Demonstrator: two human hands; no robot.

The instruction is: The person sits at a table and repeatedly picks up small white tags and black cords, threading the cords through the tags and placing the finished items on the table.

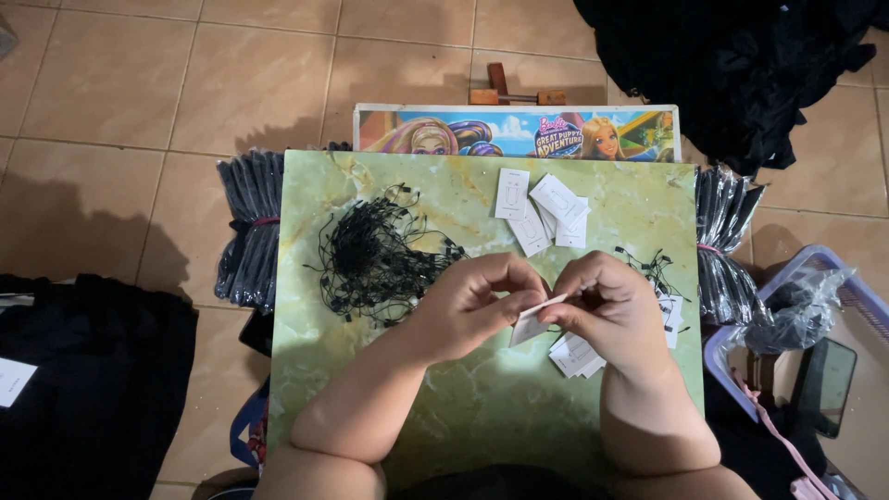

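Green marbled board (482, 417) fills centre frame, laid over black bundles (248, 231), likely as lap work surface. Tangle of black strings (370, 255) left of centre, within left hand's reach. White tags (542, 213) scattered upper middle, more stacked under right hand. Left hand (472, 306) and right hand (607, 310) meet mid-board, both pinching one white tag (530, 322); string hard to make out there. Bare board toward lower edge; right edge crowded by basket (815, 306).
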